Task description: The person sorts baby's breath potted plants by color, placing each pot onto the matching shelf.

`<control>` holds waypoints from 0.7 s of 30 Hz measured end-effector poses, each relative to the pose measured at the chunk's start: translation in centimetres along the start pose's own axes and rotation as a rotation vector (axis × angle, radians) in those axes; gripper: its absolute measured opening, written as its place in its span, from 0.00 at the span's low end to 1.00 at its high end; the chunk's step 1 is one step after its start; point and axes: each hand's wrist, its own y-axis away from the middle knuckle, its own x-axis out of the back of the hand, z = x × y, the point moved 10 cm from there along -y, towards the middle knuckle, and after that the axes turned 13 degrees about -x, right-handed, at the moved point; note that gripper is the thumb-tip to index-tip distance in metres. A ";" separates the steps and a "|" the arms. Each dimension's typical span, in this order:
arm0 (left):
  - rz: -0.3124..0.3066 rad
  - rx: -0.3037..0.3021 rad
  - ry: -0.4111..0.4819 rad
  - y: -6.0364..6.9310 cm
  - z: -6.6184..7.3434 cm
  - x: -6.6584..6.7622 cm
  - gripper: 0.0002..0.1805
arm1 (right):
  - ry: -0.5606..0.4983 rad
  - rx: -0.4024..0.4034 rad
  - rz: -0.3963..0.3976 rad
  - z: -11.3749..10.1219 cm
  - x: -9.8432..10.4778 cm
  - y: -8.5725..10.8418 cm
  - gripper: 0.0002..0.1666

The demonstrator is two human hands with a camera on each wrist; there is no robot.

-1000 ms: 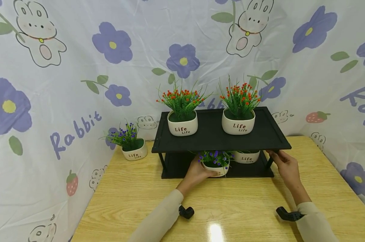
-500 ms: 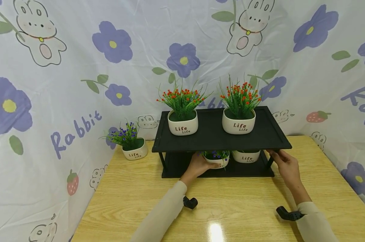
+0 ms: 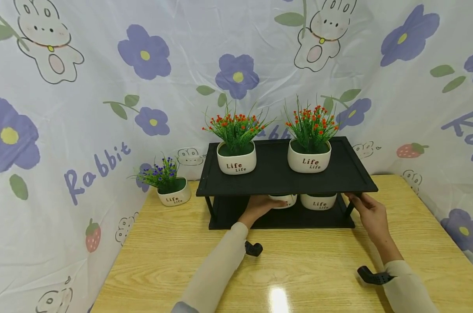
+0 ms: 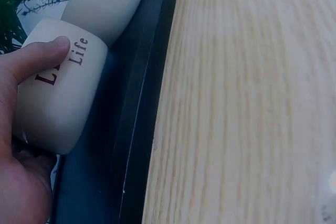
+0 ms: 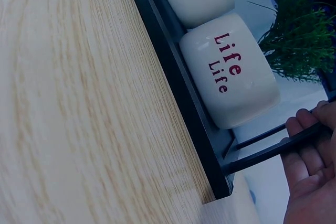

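My left hand reaches under the top board of a black two-tier shelf and grips a white flowerpot marked "Life". Its thumb lies across the lettering in the left wrist view. The pot's plant is mostly hidden by the top board in the head view. Just right of it on the lower tier stands a second white flowerpot, very close to the first. At the shelf's right front corner my right hand holds the post, its fingers curled behind it in the right wrist view.
Two white pots with orange-red flowers, a left one and a right one, stand on the top board. A purple-flowered pot sits on the wooden table left of the shelf. A patterned cloth hangs behind.
My left hand has pushed the flowerpot deeper onto the lower tier, and its purple flowers have gone out of sight under the top board. The right hand stays at the post.
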 end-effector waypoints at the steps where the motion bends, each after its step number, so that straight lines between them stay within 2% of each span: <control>1: 0.004 0.004 0.004 -0.1 0.0 0.0 0.51 | -0.003 0.001 -0.002 0.0 0.0 0.0 0.28; 4: 0.009 0.019 0.015 -0.3 -0.3 0.0 0.48 | -0.018 0.011 -0.010 0.1 0.0 -0.1 0.28; 12: 0.009 -0.004 0.174 -0.5 0.0 -0.2 0.43 | -0.003 0.003 -0.005 0.1 0.0 -0.1 0.28; 21: -0.038 0.018 0.192 -0.5 -0.8 -0.7 0.43 | 0.009 -0.002 0.008 0.0 0.1 0.1 0.29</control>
